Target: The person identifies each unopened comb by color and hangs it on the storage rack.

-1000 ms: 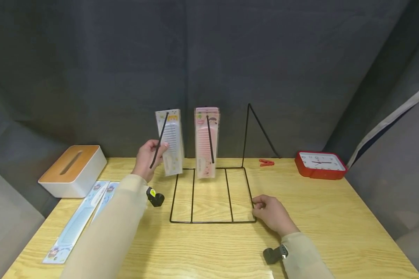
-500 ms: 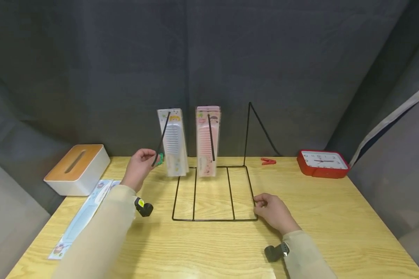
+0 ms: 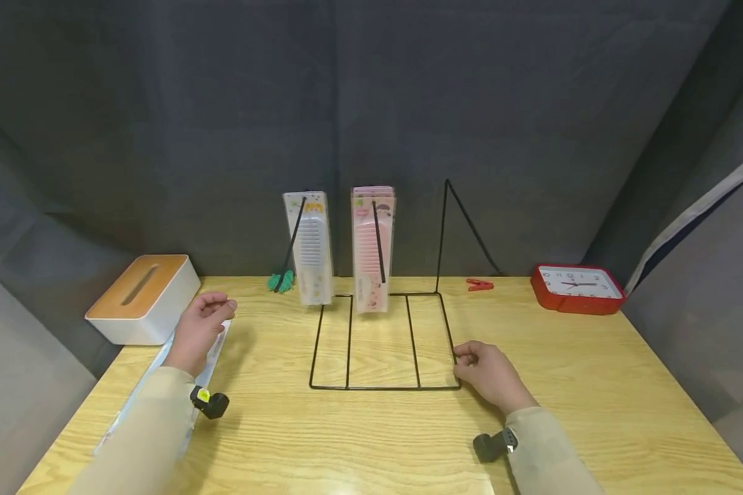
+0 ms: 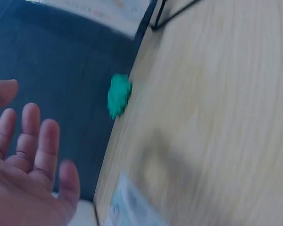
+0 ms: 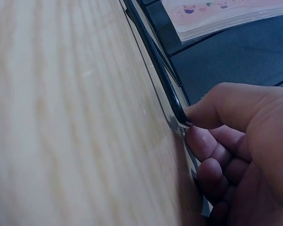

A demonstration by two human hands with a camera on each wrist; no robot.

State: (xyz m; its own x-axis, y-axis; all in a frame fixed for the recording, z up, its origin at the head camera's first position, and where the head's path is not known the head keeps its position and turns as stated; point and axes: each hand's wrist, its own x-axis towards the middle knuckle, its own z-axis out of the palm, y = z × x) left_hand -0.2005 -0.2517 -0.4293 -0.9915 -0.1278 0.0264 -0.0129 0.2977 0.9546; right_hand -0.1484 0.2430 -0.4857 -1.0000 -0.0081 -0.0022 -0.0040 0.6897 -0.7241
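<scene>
Right hand (image 3: 489,375) steadies the wire rack (image 3: 380,342); left hand (image 3: 199,328) hovers free over the flat comb packs (image 3: 213,350).

Right fingers (image 5: 205,143) curl against the rack's near right corner, likely to pin it. Left fingers (image 4: 40,141) hang relaxed, holding nothing. Two comb packs, white (image 3: 311,247) and pink (image 3: 371,247), hang on hooks. Bare table (image 3: 371,440) in front gives room.

My left hand (image 3: 199,328) has let go of the white comb pack (image 3: 310,246) and drawn back toward me and to the left, so it now hovers with loose, empty fingers (image 4: 35,136) over the flat comb packs (image 3: 213,347) on the surface beside the tissue box (image 3: 142,299). The white comb pack, which I was steadying a second ago, now hangs by itself on the wire rack (image 3: 380,330), and the green clip (image 3: 281,280) that my hand had covered shows at the back edge of the surface
</scene>
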